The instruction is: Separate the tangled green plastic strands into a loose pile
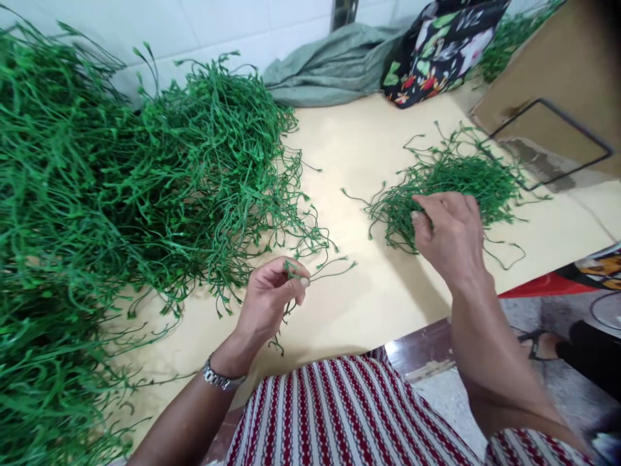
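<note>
My left hand (272, 299), with a metal watch at its wrist, pinches a few thin green stems (334, 268) with small forked tips. Their ends stick out to the right and hang below the fingers. Over a smaller pile of the same stems (466, 178) is my right hand (449, 230), palm down. Its thumb and forefinger are slightly apart, and no stem shows between them; the other fingers are partly hidden. A much larger heap of green stems (194, 168) spreads across the left side, beside my left hand.
The pale tabletop (359, 310) ends just before my striped clothing. Along the back lie a grey-green cloth (334, 65) and a floral bag (431, 58). A cardboard box (557, 84) and a black wire frame (577, 123) stand at the right. Another person's foot (546, 346) shows below.
</note>
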Demonstrator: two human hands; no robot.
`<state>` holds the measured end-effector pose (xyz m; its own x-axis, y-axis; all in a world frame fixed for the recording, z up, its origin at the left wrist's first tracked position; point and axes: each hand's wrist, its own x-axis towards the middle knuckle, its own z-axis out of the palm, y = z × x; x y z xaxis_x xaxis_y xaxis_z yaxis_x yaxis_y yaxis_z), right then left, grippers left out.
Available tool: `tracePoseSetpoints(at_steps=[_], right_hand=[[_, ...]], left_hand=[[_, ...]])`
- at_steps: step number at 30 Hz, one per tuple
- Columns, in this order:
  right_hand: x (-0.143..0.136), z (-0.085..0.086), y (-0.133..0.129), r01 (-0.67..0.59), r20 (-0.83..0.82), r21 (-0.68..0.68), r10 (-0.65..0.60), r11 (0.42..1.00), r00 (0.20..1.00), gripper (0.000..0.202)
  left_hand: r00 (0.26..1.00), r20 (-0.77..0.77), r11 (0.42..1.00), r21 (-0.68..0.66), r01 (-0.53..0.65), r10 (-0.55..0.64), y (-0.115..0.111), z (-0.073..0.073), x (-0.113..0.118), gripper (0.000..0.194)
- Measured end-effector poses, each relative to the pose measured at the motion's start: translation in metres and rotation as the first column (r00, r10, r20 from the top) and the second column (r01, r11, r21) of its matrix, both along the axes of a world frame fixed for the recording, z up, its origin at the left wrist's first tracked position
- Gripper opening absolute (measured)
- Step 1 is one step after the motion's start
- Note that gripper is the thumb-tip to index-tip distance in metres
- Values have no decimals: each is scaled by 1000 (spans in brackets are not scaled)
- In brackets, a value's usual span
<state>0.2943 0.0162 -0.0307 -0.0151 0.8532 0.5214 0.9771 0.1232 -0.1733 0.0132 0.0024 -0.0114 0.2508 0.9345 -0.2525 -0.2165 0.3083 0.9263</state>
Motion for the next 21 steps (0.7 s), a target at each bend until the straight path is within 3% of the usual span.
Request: tracePoseSetpoints(at_steps=[3, 5, 7, 11, 15, 18, 21], right_hand=[[-47, 15, -18, -293, -239, 41, 294, 955, 925, 26], [-81, 21, -28, -535, -324, -2, 506, 845, 800, 24], [-106, 20, -35, -625, -332, -40, 579, 780, 744, 21], [-120, 7, -39, -596, -299, -74, 552, 800, 778, 20], [-117, 2, -43, -581, -271, -80, 543, 810, 795, 22], [-118, -1, -46, -596, -343, -70, 542, 800, 767, 24], [-121, -1, -47, -622, -485, -30, 533, 782, 693, 24]], left_hand=[[1000, -15, 1000, -10, 4, -4, -3, -1, 3, 7], [1000, 7, 1000, -5, 10, -10, -5, -1, 6, 9], [999, 43, 1000, 2, 21, -21, -7, -2, 8, 10], [997, -13, 996, 55, 77, -76, -11, -6, 7, 10], [973, -228, 952, 293, 89, -20, -12, -8, 6, 17], [957, -290, 917, 379, 124, -10, -12, -8, 6, 20], [975, -220, 932, 343, 115, -39, -13, -10, 7, 21]])
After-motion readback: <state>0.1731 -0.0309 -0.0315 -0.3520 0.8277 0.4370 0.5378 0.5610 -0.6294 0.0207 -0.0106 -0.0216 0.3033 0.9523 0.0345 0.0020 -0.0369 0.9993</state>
